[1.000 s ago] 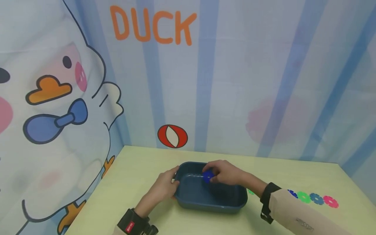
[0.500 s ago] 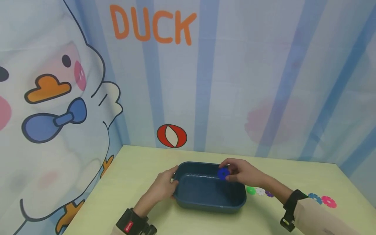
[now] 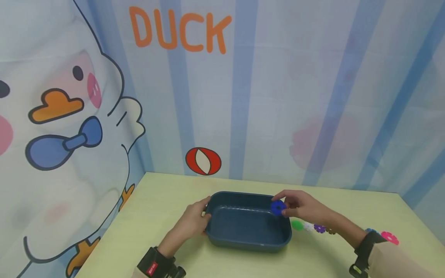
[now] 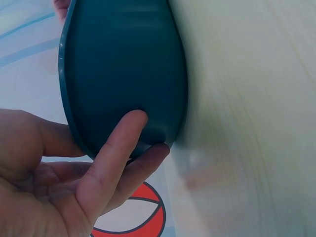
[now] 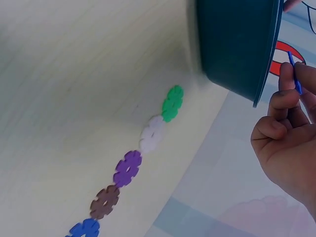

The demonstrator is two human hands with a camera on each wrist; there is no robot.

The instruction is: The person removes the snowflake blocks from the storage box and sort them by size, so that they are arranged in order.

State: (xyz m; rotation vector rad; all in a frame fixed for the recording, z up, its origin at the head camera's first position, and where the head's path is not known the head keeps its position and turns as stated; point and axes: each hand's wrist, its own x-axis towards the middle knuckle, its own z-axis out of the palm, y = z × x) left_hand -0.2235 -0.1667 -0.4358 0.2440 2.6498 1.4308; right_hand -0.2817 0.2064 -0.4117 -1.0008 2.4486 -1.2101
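My left hand (image 3: 189, 222) grips the left end of a dark blue rectangular basin (image 3: 248, 246). In the left wrist view its fingers (image 4: 111, 163) lie along the outer wall, with the thumb up by the rim. Over the basin's right end, my right hand (image 3: 304, 207) pinches a blue snowflake disc (image 3: 277, 207) between thumb and fingertips. The right wrist view catches this disc (image 5: 295, 74) edge-on, just beyond the basin rim. No other disc shows on the visible basin floor.
A row of notched discs runs rightward from the basin: green (image 5: 173, 103), white (image 5: 151, 134), purple (image 5: 127, 168), brown (image 5: 104, 202), blue (image 5: 85, 228) and pink (image 3: 389, 237). My right forearm covers part of it. A printed curtain (image 3: 271, 96) hangs behind the pale yellow table (image 3: 167, 189).
My right hand has moved rightward with the blue disc, from above the middle of the basin to its right end. The left hand and basin stay put.
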